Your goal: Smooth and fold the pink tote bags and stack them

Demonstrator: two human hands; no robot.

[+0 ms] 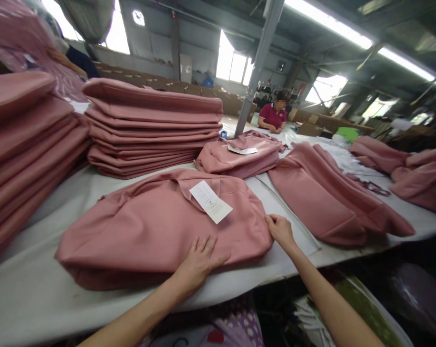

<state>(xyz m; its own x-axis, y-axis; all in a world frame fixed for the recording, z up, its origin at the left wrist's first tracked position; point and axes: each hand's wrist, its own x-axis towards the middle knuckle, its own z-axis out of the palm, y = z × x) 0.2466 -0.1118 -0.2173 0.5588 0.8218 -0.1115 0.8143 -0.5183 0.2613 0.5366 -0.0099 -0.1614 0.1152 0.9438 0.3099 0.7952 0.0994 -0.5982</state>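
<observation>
A long white table (pixel 40 289) is being viewed in a large workshop lit by ceiling tube lights (pixel 348 33) and bright windows (pixel 234 65). At the lower centre of the frame, a folded pink fabric piece (pixel 149 231) with a white paper label (pixel 210 201) is being pressed flat by the left hand (pixel 199 260), fingers spread. Its right edge is being pinched by the right hand (pixel 281 230). Stacks of folded pink fabric (pixel 149 125) are being kept at the upper left. A grey pillar (pixel 257 62) is standing behind, and a person in a red shirt (pixel 273 118) is being seen seated beyond it.
</observation>
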